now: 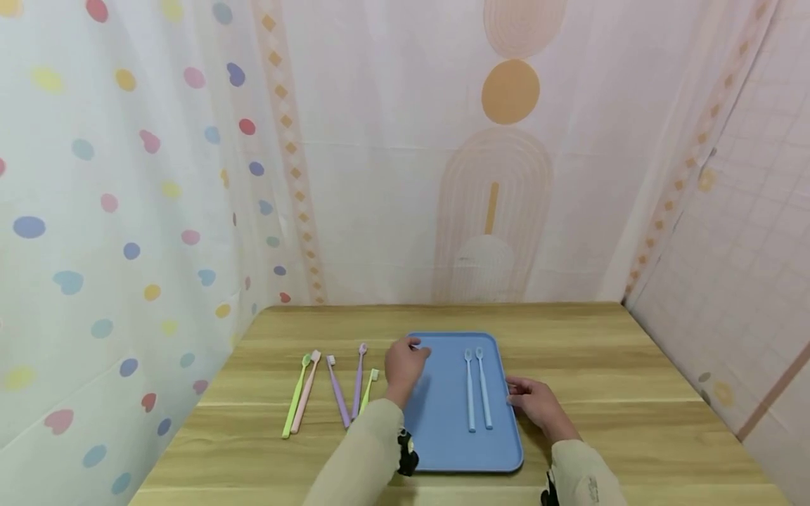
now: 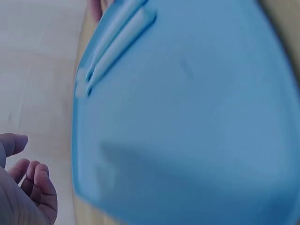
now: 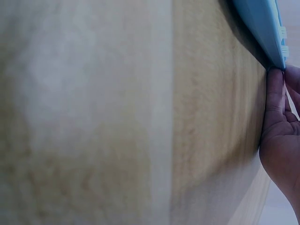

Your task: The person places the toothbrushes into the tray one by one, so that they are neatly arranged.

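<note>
From the table's left edge inward, a green brush (image 1: pixel 296 398) and a pink brush (image 1: pixel 306 393) lie close together, nearly parallel, heads toward the far edge. Next come two purple brushes, the left one (image 1: pixel 339 396) and the right one (image 1: pixel 359 379), heads apart and handle ends drawing near each other. A second green brush (image 1: pixel 368 392) lies beside them, its handle end hidden by the left sleeve (image 1: pixel 363 450); that arm would do well to rise before it swings left, lest the cuff sweep the brush aside. The left hand (image 1: pixel 405 364) hovers over the tray's far left corner, empty, thumb and loosely bent fingers apart. A soft pinch at mid-handle should suit such slim brushes best, taken from above so the neighbours are not nudged. The tray (image 1: pixel 436 443) lies flat near the middle of the table. Toward its right edge rest two blue brushes (image 1: pixel 484 393), side by side, heads toward the far edge. The right hand (image 1: pixel 538 404) touches the tray's right edge; whether it pinches the rim or only rests against it, I cannot tell. Light, level pressure there should keep the tray from sliding or tipping; lifting the rim could set the blue pair rolling.
</note>
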Motion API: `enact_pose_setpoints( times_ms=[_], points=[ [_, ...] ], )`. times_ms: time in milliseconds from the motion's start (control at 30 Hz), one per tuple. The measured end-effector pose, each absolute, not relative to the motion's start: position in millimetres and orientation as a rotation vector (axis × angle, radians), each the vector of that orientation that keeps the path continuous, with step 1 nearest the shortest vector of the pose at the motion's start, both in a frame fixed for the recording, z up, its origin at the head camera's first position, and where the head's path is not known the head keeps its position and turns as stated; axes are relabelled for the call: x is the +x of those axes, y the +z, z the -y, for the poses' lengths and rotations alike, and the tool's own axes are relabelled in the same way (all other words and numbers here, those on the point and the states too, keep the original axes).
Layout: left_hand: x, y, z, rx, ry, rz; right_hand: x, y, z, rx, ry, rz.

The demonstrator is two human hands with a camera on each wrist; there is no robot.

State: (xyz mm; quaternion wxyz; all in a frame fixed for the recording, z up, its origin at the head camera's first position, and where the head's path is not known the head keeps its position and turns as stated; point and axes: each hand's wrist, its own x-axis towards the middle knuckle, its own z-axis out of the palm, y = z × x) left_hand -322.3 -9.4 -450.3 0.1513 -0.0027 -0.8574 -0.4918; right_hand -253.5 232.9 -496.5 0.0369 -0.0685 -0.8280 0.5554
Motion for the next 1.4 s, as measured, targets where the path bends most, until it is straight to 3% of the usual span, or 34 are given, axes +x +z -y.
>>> enact_pose_setpoints(
  times_ms=[367, 1400],
  points=[
    [-344, -441, 78, 0.053, -1.405, 2.419, -253, -496, -234, -0.205, 1.735, 2.529],
    [-341, -427, 190, 0.151, -1.224, 2.533, -253, -494, -233, -0.214, 1.708, 2.558]
  ],
)
